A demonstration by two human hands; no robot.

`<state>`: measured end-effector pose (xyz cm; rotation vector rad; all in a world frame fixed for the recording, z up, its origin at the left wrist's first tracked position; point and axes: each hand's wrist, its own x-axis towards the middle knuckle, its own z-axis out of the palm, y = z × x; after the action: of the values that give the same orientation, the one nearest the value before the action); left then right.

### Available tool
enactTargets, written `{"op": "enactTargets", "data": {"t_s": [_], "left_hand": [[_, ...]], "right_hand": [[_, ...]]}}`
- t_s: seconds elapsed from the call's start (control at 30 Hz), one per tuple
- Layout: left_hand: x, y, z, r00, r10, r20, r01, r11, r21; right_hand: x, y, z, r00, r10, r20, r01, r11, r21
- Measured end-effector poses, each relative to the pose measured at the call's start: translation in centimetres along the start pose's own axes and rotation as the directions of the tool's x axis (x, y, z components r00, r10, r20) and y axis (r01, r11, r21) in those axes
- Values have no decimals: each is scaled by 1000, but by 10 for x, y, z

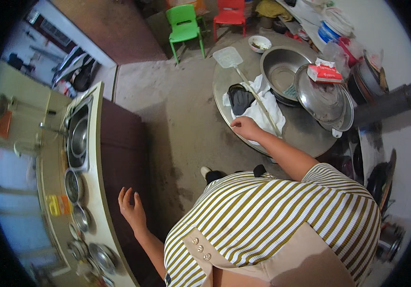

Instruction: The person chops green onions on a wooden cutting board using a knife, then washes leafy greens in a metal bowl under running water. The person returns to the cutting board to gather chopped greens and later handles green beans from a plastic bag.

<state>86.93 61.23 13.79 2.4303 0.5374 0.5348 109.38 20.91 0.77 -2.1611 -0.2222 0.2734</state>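
Note:
My left hand (132, 210) hangs beside the kitchen counter (110, 201), fingers apart, with nothing in it. My right hand (246, 127) is over the near left rim of a round metal-topped table (302, 138); its fingers are loosely bent and no held object shows. Beyond that hand, a white cloth (275, 109) lies on the table. Across the cloth rests a pale fly swatter (228, 57), its long handle pointing towards me. A dark padded item (240, 99), possibly a mitt, sits on the cloth's left part.
Farther back on the table are a large metal basin (275, 66), a metal lid (320, 98) bearing a red tissue pack (325, 73), and a patterned bowl (259, 43). Left, the counter holds a sink (87, 158) and metal bowls (73, 186). Green (184, 34) and red (229, 18) chairs stand behind.

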Motion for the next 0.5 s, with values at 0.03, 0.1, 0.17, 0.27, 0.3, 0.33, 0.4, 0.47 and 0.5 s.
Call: {"op": "enactTargets", "data": {"t_s": [0.03, 0.1, 0.17, 0.27, 0.3, 0.33, 0.4, 0.47, 0.5], "left_hand": [[22, 6, 5, 1000, 7, 24, -7, 1000, 6], [71, 6, 13, 995, 64, 72, -64, 998, -8], [117, 10, 20, 978, 176, 114, -175, 984, -19], [174, 24, 47, 955, 190, 229, -163, 978, -132], [191, 29, 54, 935, 246, 257, -212, 965, -152], [204, 35, 63, 918, 257, 303, -216, 963, -163], [230, 52, 84, 881, 320, 349, -279, 946, -163], [253, 67, 104, 837, 373, 399, -325, 927, -185], [266, 76, 115, 819, 371, 438, -297, 927, -230]], "right_hand": [[7, 1, -5, 999, 31, -26, -31, 999, 11], [22, -9, -7, 989, 114, -94, -116, 993, -14], [41, -18, -8, 988, 77, -137, -81, 996, -21], [59, -25, -8, 961, 41, -273, -46, 999, -14], [60, -26, -7, 959, 90, -270, -94, 996, -2], [60, -24, -6, 952, 123, -279, -121, 992, 25], [56, -18, -6, 928, 191, -320, -169, 981, 96], [49, -10, -7, 882, 296, -368, -234, 951, 202], [49, -5, -9, 865, 308, -396, -249, 949, 194]]}}
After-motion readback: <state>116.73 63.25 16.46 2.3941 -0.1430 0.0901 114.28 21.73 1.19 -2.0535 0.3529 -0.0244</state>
